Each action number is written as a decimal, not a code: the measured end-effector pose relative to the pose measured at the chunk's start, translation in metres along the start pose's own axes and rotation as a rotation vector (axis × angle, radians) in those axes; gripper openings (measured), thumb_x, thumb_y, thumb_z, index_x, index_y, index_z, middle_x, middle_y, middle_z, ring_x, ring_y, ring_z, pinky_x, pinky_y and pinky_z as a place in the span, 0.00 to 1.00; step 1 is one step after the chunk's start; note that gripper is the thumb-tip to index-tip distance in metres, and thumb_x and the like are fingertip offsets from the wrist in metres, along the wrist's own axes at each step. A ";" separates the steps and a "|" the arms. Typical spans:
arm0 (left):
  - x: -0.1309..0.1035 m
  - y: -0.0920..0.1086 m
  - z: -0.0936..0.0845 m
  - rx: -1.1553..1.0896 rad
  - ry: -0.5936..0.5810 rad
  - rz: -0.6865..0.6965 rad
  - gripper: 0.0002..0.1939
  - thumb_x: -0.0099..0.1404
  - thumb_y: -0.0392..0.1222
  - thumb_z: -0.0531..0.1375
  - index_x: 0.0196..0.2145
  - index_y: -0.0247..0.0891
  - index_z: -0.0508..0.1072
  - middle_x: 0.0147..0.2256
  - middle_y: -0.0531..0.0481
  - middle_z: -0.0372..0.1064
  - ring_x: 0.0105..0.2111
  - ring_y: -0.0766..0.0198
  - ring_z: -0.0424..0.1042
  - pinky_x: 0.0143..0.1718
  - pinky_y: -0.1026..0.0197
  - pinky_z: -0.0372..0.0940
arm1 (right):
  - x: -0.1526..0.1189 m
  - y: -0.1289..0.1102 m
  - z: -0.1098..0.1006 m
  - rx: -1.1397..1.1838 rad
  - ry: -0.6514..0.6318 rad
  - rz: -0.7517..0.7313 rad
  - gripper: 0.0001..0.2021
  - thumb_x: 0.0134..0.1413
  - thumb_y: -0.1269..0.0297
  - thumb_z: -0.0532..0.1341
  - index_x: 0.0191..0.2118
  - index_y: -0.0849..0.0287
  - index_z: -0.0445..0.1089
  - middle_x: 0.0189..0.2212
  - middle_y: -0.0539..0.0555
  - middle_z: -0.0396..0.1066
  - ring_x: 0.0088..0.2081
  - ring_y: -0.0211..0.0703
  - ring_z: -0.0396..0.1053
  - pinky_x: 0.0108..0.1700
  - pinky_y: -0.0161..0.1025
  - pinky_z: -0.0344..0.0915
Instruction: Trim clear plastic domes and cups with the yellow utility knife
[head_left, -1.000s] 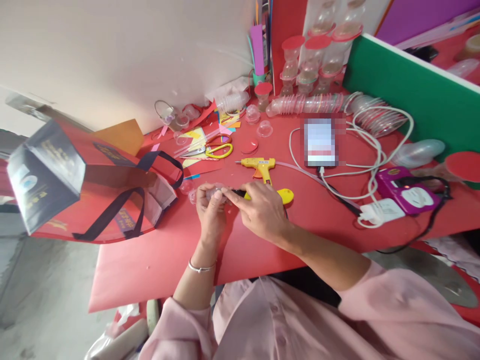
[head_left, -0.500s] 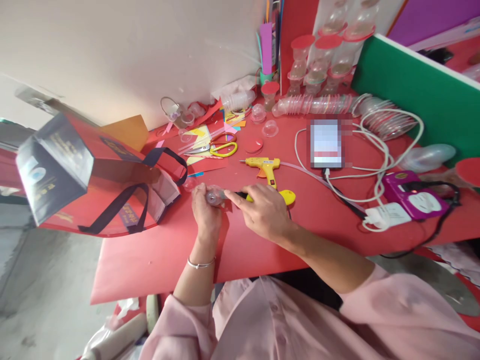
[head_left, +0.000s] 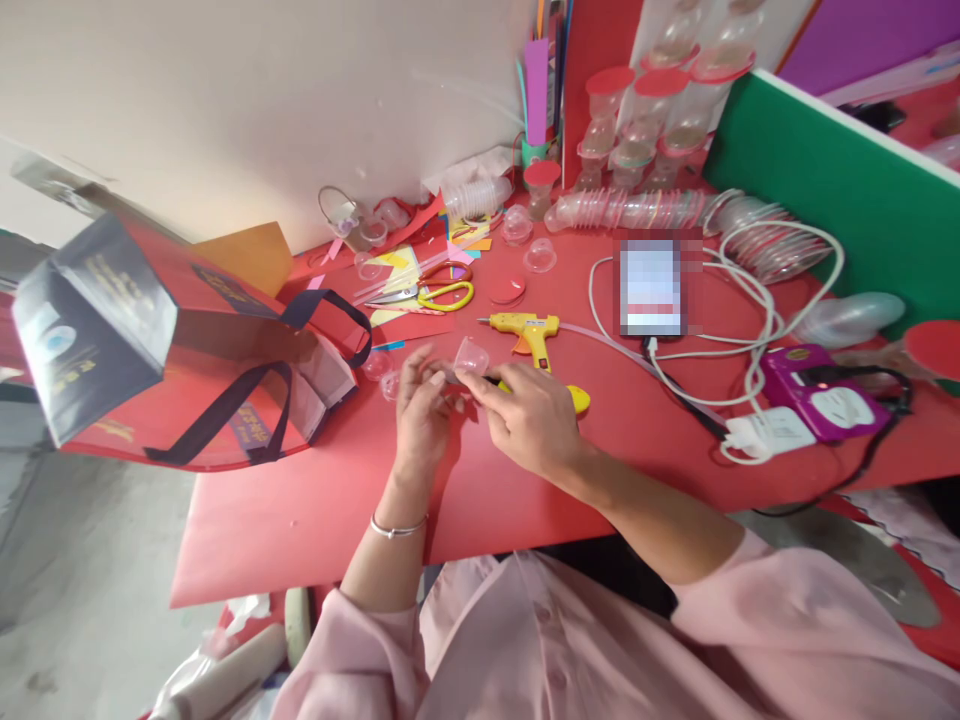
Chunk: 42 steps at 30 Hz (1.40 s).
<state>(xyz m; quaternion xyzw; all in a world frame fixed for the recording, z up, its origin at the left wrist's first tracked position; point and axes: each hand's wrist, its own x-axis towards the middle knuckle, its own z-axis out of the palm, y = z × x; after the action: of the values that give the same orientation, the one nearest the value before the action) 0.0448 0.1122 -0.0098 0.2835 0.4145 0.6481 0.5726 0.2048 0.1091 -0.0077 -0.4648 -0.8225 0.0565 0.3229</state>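
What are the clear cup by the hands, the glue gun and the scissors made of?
Clear cup: probably thin, glossy plastic; it's see-through with pale glints.
Glue gun: likely hard, smooth plastic; its body is evenly yellow.
Scissors: blades look like metal, silvery grey; the brightly coloured handles could be plastic.

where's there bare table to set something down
Front left, bare table borders the bag and left forearm; another patch lies between both forearms. Crowded: the back, with scissors and cups; the right, with phone and purple adapter.

Craft workspace: glue gun (head_left: 526, 327), scissors (head_left: 421, 294)
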 end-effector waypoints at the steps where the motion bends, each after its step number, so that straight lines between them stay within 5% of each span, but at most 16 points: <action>1: 0.001 -0.001 -0.001 0.005 -0.003 -0.001 0.17 0.59 0.41 0.69 0.46 0.42 0.73 0.35 0.53 0.73 0.28 0.69 0.74 0.25 0.67 0.67 | 0.000 0.000 0.000 0.008 -0.005 0.006 0.24 0.64 0.71 0.57 0.63 0.45 0.69 0.37 0.55 0.73 0.39 0.45 0.66 0.40 0.42 0.58; 5: 0.004 -0.001 -0.005 -0.021 0.067 0.004 0.10 0.61 0.42 0.69 0.36 0.39 0.72 0.32 0.53 0.73 0.30 0.68 0.75 0.26 0.68 0.67 | 0.001 0.001 -0.002 0.060 -0.014 0.030 0.23 0.66 0.70 0.57 0.63 0.46 0.70 0.39 0.54 0.74 0.40 0.44 0.67 0.41 0.41 0.58; 14: 0.001 -0.001 -0.008 -0.098 0.032 -0.133 0.15 0.59 0.48 0.72 0.38 0.41 0.73 0.35 0.53 0.75 0.36 0.68 0.77 0.23 0.72 0.63 | 0.005 0.007 -0.004 0.126 0.056 0.067 0.21 0.68 0.68 0.56 0.63 0.45 0.69 0.40 0.53 0.74 0.42 0.44 0.68 0.43 0.40 0.60; 24: -0.002 -0.002 -0.007 -0.068 -0.001 -0.089 0.16 0.54 0.39 0.75 0.36 0.39 0.74 0.33 0.53 0.74 0.34 0.68 0.76 0.24 0.72 0.65 | 0.003 0.005 -0.003 0.123 0.040 0.047 0.21 0.68 0.67 0.56 0.63 0.44 0.69 0.40 0.53 0.73 0.42 0.44 0.68 0.43 0.41 0.60; 29: -0.002 0.000 -0.006 -0.137 -0.014 -0.166 0.17 0.62 0.55 0.68 0.39 0.39 0.75 0.33 0.51 0.76 0.33 0.66 0.77 0.28 0.68 0.72 | 0.003 0.003 -0.003 0.126 0.011 0.050 0.21 0.68 0.66 0.56 0.64 0.44 0.69 0.40 0.53 0.74 0.42 0.44 0.68 0.42 0.40 0.60; 37: 0.000 0.003 -0.001 -0.148 0.036 -0.122 0.12 0.67 0.52 0.64 0.44 0.45 0.73 0.36 0.50 0.77 0.36 0.60 0.79 0.41 0.52 0.77 | 0.004 0.005 -0.002 0.121 0.031 0.051 0.22 0.69 0.67 0.56 0.64 0.43 0.68 0.40 0.53 0.73 0.42 0.43 0.68 0.42 0.40 0.60; 42: 0.001 0.003 -0.001 -0.123 -0.032 -0.061 0.18 0.67 0.57 0.63 0.50 0.49 0.71 0.37 0.52 0.76 0.49 0.55 0.78 0.49 0.48 0.74 | 0.004 0.006 -0.002 0.112 0.038 0.043 0.22 0.69 0.66 0.55 0.64 0.43 0.68 0.38 0.53 0.73 0.41 0.43 0.68 0.42 0.40 0.60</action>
<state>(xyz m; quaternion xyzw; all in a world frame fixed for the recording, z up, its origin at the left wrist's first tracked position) 0.0428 0.1129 -0.0077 0.2454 0.3730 0.6500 0.6149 0.2088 0.1155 -0.0065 -0.4646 -0.8016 0.1002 0.3627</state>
